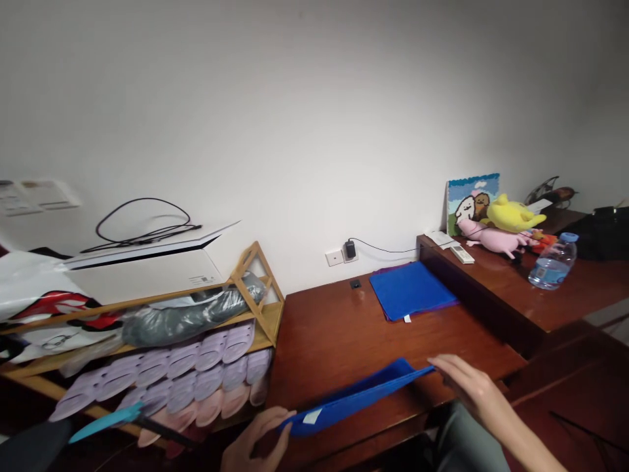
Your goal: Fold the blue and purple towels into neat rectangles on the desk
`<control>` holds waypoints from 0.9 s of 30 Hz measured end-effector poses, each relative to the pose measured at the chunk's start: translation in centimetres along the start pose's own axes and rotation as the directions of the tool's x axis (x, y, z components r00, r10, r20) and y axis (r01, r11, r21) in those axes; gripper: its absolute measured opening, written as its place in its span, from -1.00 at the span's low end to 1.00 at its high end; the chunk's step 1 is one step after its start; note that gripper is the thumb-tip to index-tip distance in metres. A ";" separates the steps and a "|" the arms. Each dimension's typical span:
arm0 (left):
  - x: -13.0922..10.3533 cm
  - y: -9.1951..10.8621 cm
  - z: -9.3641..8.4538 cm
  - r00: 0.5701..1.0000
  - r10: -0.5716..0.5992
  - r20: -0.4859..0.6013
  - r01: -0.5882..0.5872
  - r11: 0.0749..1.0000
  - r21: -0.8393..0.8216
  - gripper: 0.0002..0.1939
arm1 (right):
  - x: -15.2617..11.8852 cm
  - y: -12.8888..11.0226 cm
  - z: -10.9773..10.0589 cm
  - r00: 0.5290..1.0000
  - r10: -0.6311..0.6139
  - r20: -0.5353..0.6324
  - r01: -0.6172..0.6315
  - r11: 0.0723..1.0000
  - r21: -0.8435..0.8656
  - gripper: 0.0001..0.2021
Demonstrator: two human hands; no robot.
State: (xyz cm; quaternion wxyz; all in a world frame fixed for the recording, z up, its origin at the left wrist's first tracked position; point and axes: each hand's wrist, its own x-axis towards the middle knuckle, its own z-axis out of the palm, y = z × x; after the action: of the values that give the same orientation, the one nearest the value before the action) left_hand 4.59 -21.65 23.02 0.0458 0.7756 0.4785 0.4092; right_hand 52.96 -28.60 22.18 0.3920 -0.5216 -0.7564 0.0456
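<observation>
A blue fabric piece [354,400] with a white tag stretches between my two hands over the front of the wooden table, looking folded or pouch-like. My left hand [258,439] pinches its left corner beside the tag. At the opposite corner, my right hand [462,380] grips the cloth between thumb and fingers. Farther back on the table lies a flat stack of blue fabric [413,290], with a purple layer showing beneath and a white tag at its front edge.
Left of the table [319,341] stands a wooden rack [272,318] with several lilac and pink slippers [211,351] and a white box [157,272]. On the raised right surface are a water bottle [553,262], plush toys [511,213] and a remote [462,254]. A charger [350,248] is plugged into the wall.
</observation>
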 end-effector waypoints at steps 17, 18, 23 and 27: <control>32.5 10.3 15.2 0.986 0.093 0.139 -0.020 0.891 -0.454 -0.79 | 23.5 17.0 -14.1 0.938 0.129 -0.321 -0.187 0.969 -0.159 -0.77; 33.8 10.6 16.0 0.991 0.109 0.072 -0.069 0.904 -0.421 -0.83 | 24.8 17.9 -14.4 0.924 0.121 -0.363 -0.191 0.968 -0.161 -0.76; 34.2 9.3 22.1 0.923 0.375 -0.084 -0.383 0.914 -0.132 -0.85 | 25.7 22.6 -12.2 0.855 0.144 -0.498 -0.250 0.956 -0.154 -0.76; 28.1 5.9 30.4 0.867 0.486 0.111 -0.489 0.873 -0.006 -0.67 | 20.5 27.1 -6.0 0.862 0.341 -0.375 -0.439 0.873 -0.214 -0.70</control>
State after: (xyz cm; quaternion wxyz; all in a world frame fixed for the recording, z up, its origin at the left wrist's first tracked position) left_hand 35.16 6.82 22.22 -0.0413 0.8928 0.2686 0.3591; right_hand 74.17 -1.50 24.48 0.4125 -0.7173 -0.5566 -0.0739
